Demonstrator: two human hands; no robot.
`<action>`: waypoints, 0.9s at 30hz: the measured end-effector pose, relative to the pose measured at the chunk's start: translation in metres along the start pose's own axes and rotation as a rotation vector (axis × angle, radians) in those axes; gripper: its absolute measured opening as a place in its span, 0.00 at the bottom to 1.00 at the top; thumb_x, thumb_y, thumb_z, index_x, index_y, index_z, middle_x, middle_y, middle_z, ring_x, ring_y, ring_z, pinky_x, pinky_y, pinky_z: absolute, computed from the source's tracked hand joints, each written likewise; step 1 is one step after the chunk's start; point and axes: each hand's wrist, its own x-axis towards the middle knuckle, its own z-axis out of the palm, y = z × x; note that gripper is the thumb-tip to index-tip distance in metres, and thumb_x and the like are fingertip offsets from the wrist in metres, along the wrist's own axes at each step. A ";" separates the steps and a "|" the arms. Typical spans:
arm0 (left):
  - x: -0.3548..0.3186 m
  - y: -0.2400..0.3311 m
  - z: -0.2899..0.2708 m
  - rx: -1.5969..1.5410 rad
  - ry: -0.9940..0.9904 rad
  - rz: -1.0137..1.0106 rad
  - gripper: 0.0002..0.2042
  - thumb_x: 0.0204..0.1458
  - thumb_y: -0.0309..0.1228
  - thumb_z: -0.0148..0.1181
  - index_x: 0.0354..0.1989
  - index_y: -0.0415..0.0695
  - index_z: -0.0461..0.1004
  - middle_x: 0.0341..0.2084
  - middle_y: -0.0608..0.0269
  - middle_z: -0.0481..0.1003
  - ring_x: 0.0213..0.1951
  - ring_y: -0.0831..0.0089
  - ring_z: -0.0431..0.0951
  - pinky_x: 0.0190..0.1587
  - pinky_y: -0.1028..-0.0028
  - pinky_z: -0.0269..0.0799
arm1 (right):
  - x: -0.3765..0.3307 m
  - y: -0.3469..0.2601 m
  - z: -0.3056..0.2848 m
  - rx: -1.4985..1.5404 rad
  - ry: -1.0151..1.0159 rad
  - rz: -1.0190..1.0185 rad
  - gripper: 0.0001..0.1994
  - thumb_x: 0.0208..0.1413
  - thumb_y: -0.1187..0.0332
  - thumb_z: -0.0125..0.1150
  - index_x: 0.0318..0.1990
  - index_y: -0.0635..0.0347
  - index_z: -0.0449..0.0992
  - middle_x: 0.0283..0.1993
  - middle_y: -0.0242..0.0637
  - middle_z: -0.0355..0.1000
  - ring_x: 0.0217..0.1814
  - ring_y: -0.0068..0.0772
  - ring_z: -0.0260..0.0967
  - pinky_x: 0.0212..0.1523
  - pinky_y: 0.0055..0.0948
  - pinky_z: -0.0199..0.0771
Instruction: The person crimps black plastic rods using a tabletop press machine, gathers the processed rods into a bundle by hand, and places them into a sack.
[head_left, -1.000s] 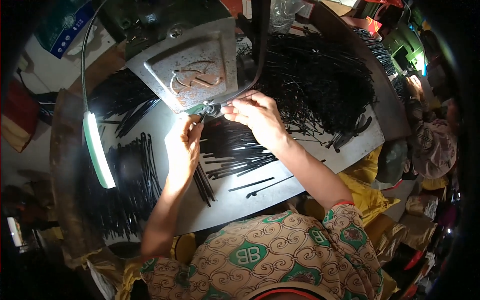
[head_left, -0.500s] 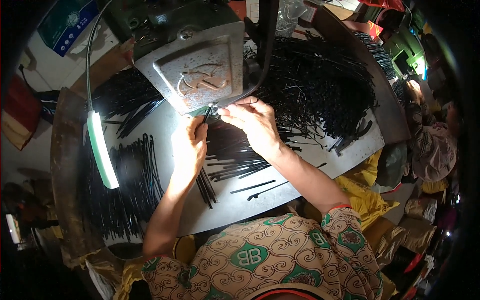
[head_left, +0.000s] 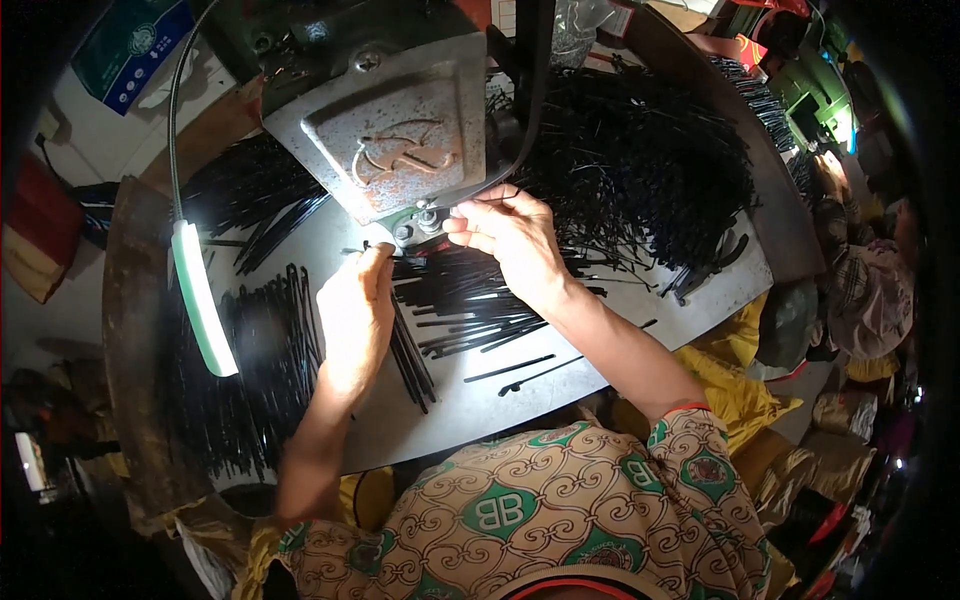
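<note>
Both hands [head_left: 440,270] pinch black strips [head_left: 470,300] under the rusty machine head [head_left: 385,130], lamp [head_left: 203,300] alongside.

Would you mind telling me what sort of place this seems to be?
Probably a small workshop for piecework. A worn metal press machine stands on a grey work table, heaps of thin black rods cover it, and a strip lamp lights the spot where both hands work.

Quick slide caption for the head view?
Both hands, left and right, feed thin black rods under a rusty metal press.
</note>
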 end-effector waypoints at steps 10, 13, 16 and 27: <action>0.003 0.009 0.007 -0.547 -0.172 -0.315 0.08 0.45 0.19 0.47 0.35 0.34 0.68 0.19 0.58 0.67 0.16 0.77 0.69 0.21 0.81 0.65 | -0.001 0.001 0.001 0.020 0.002 0.016 0.05 0.47 0.74 0.52 0.30 0.66 0.67 0.30 0.41 0.69 0.30 0.30 0.69 0.32 0.25 0.72; 0.005 0.010 0.012 -0.637 -0.106 -0.436 0.09 0.44 0.19 0.48 0.36 0.35 0.68 0.18 0.59 0.68 0.15 0.79 0.67 0.19 0.81 0.64 | -0.001 0.002 0.002 0.016 -0.010 0.011 0.05 0.47 0.74 0.52 0.31 0.66 0.67 0.30 0.42 0.69 0.30 0.30 0.69 0.32 0.25 0.72; 0.001 0.002 0.023 -0.712 -0.075 -0.455 0.10 0.43 0.19 0.50 0.36 0.35 0.68 0.17 0.61 0.68 0.15 0.81 0.66 0.18 0.82 0.64 | -0.002 0.002 0.003 0.014 -0.016 -0.002 0.05 0.47 0.75 0.51 0.31 0.67 0.66 0.30 0.43 0.69 0.30 0.31 0.69 0.32 0.25 0.72; 0.003 0.003 0.026 -0.717 -0.038 -0.405 0.08 0.42 0.16 0.49 0.33 0.34 0.69 0.17 0.66 0.67 0.16 0.85 0.63 0.18 0.85 0.59 | -0.002 0.002 0.006 0.014 -0.025 -0.005 0.05 0.48 0.75 0.50 0.31 0.68 0.66 0.30 0.43 0.68 0.30 0.31 0.69 0.32 0.25 0.72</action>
